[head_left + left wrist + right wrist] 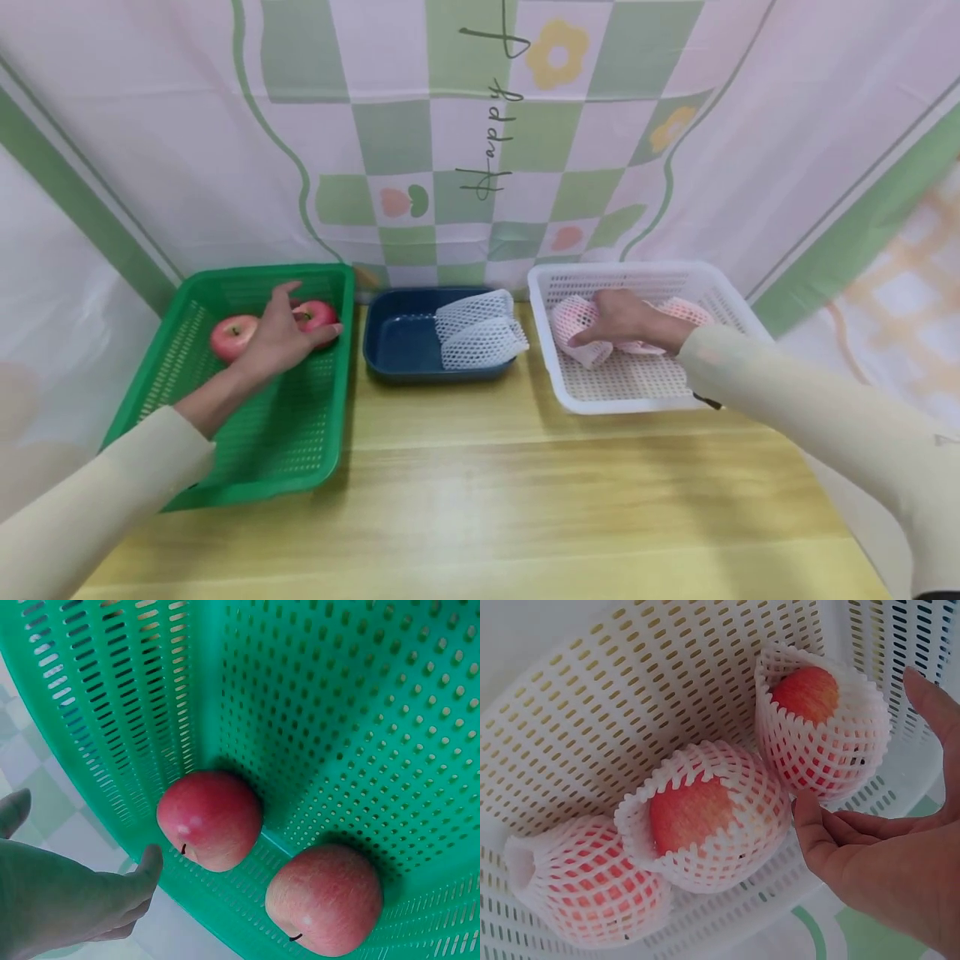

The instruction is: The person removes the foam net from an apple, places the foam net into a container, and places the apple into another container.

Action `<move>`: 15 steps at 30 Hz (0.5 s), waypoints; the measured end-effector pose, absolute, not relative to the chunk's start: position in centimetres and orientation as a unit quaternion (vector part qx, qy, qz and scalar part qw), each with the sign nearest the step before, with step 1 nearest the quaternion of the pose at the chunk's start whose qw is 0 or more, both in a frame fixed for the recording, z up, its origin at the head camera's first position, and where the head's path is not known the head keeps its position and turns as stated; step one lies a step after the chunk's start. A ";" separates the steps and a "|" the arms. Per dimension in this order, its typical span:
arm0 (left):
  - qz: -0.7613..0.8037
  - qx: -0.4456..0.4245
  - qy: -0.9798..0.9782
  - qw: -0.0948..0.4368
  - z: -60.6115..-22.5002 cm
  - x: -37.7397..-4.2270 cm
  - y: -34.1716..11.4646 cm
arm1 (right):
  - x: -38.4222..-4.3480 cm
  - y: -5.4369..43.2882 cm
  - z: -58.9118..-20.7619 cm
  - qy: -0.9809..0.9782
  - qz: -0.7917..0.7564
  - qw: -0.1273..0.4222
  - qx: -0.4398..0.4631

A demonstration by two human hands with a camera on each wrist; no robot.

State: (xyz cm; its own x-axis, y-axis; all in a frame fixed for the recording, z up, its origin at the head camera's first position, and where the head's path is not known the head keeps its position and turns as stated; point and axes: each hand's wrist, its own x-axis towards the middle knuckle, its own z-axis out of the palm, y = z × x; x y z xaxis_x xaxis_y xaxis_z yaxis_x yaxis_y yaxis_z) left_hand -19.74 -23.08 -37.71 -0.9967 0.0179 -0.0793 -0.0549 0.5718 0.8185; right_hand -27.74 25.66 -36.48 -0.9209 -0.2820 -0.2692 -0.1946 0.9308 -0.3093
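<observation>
In the head view, my left hand (277,340) reaches into a green basket (347,375), over two red apples. One bare apple (231,337) sits left of the hand; the other apple (318,312) lies between the spread thumb and fingers. The left wrist view has the hand beside the darker apple (210,819), with a gap between them. My right hand (624,317) is inside a white basket (637,407) of apples in white foam nets. In the right wrist view its fingertips are right at the netted apple (821,724) by the corner, thumb apart; another netted apple (705,817) is close by.
Between the baskets stands a dark blue tray (401,337) with two white foam nets (483,342) at its right end. A third netted apple (592,885) lies farther along the white basket. All stand on a wooden table (450,500) before a patterned cloth (465,133).
</observation>
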 end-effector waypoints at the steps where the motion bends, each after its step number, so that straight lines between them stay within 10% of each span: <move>1: 0.461 -0.009 0.887 0.040 -37.7 -19.6 -23.1 | -27.8 25.6 -36.6 0.971 -0.136 0.157 -0.120; 15: 0.457 -0.001 0.888 0.051 -37.1 -18.6 -22.4 | -28.3 24.4 -37.4 0.977 -0.054 0.153 -0.139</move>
